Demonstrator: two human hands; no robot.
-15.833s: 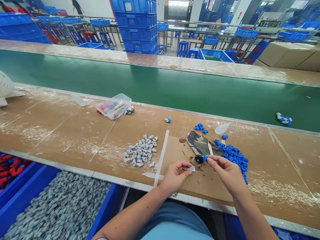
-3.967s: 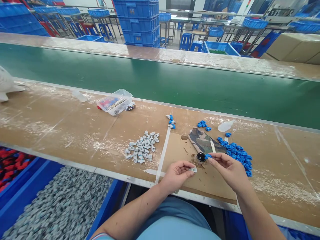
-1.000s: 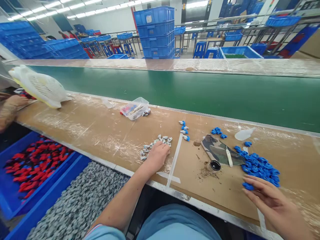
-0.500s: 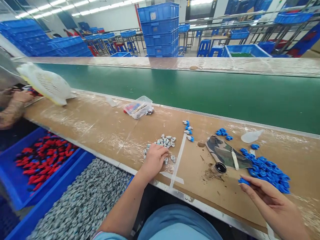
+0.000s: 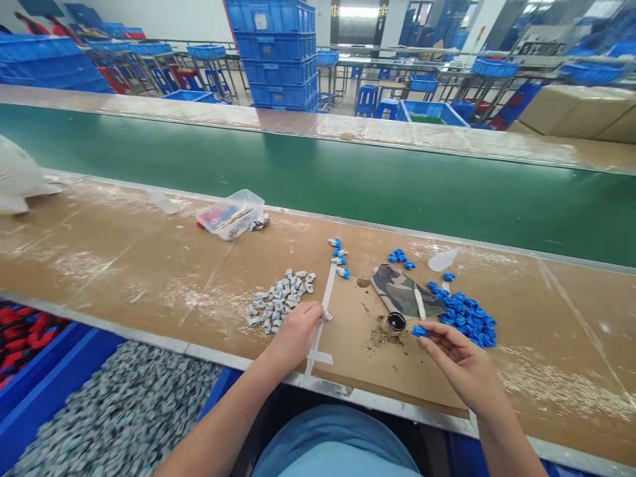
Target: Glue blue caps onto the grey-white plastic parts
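item: left hand (image 5: 294,333), drawn back from the middle of the grey parts pile (image 5: 281,307) to its near right edge since half a second ago, fingers curled over a small grey part (image 5: 326,317) by the white tape strip (image 5: 322,311); grasp likely, not certain. item: right hand (image 5: 460,361), moved in from the blue caps pile (image 5: 467,311), pinching one blue cap (image 5: 419,330) at the fingertips, just beside the small black pot (image 5: 396,322). judgement: both pieces picked, ready for joining.

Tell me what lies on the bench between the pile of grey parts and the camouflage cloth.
In the head view, a white tape strip runs between the grey parts and the camouflage cloth, with four small blue-and-white pieces near its far end.
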